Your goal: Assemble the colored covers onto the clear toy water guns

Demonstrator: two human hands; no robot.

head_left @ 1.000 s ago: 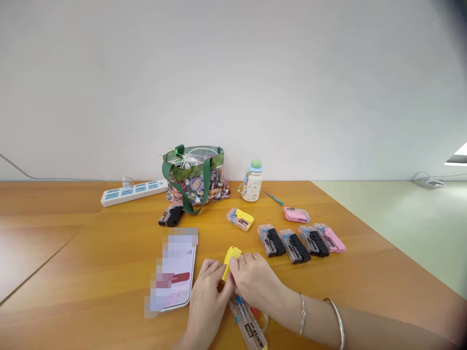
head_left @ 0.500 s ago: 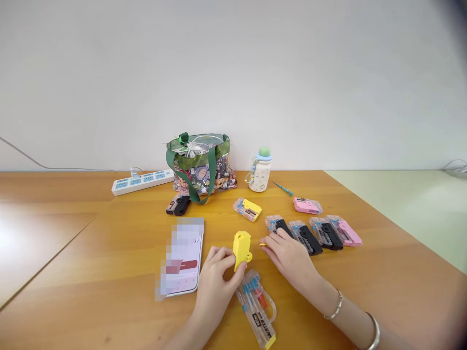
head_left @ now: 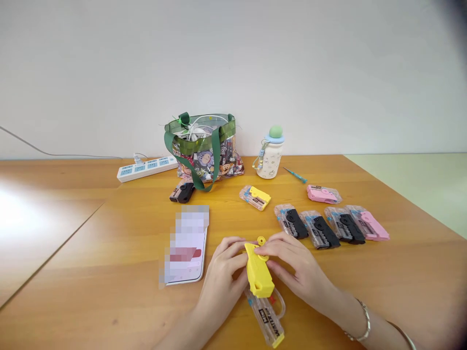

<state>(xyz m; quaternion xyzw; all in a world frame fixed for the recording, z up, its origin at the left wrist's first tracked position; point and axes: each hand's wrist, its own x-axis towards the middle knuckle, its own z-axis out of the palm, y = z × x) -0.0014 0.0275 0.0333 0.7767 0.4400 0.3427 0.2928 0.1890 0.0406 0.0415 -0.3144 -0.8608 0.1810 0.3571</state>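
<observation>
A yellow plastic toy part [head_left: 259, 272] stands between my hands above a clear plastic pack [head_left: 266, 316], which lies on the table with its lower end near the table's front. My left hand [head_left: 224, 272] grips the part from the left side. My right hand [head_left: 295, 262] presses on it from the right. A small round yellow piece [head_left: 261, 241] sticks up at the part's top end. My fingers hide much of the part's upper half.
Several clear packs with black, pink or yellow parts [head_left: 321, 228] lie to the right and ahead. A phone [head_left: 188, 248] lies to the left. Further back are a clear tote bag [head_left: 204, 148], a bottle [head_left: 272, 155], a small screwdriver [head_left: 295, 175] and a power strip [head_left: 148, 168].
My right hand has come back from the row of packs and now grips the yellow part with my left hand. The small round yellow piece now sits at the part's top. The whole scene has shifted upward in view.
</observation>
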